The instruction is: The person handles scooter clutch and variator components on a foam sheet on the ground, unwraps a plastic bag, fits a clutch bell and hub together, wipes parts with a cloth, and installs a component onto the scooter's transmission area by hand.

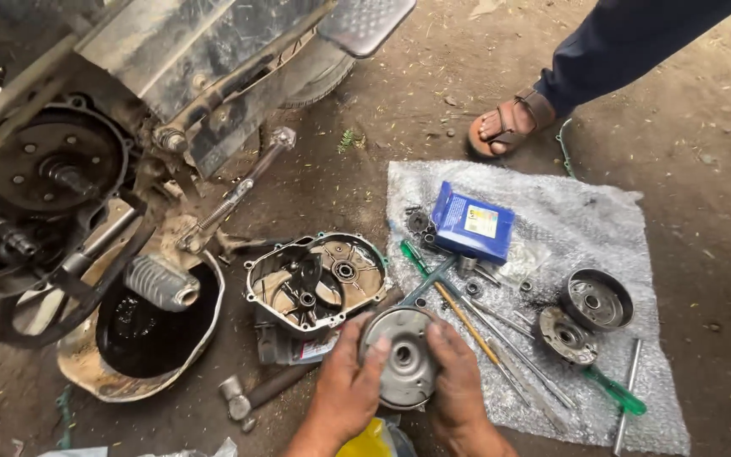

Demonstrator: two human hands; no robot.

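1. Both hands clamp a round grey clutch assembly (pixel 406 355) — left hand (pixel 344 385) pinching its left rim, right hand (pixel 458 381) its right, fingers curled over the face.
2. It is held low over the dirt ground, just below the open engine side cover (pixel 315 283).
3. Judging by this, the part is being inspected or aligned — the next move calls for steady, level handling.
4. Tools lie right on bubble wrap (pixel 602 220); an oil-filled pan (pixel 141 338) sits left.

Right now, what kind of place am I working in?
Probably an open-air motorcycle repair spot on bare dirt. A stripped engine sits over an oil pan, tools and parts lie on bubble wrap, and both hands, left and right, hold a round clutch part.
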